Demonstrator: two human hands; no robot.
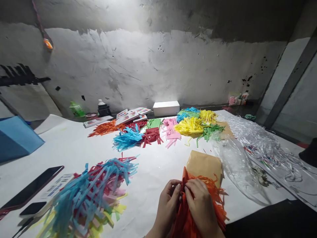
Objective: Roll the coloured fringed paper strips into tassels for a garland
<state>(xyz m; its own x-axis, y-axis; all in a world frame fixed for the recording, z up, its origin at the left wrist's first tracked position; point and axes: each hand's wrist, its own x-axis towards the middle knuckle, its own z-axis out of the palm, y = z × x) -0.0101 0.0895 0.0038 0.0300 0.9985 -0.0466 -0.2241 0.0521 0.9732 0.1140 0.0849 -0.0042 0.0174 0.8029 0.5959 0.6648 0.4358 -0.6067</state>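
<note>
Fringed orange-red tissue paper (218, 201) lies under and around my hands at the table's near edge. My left hand (169, 201) pinches its upper fold between thumb and fingers. My right hand (200, 201) grips the same fold from the other side, fingers bent over it. Cut strips fan out to the right of my right hand. Just beyond, a brown paper envelope (204, 163) lies flat, partly covered by the orange fringe. To the left of my hands, a loose heap of blue, pink and yellow tissue tassels (94, 188) rests on the white sheet.
Fringed tissue bundles, such as a yellow one (189, 126) and a blue one (127, 136), lie across the back near a white box (166, 108). Clear plastic wrap (237, 168) and white shredded strands (262, 138) spread on the right. A phone (32, 188) and blue box (19, 138) are left.
</note>
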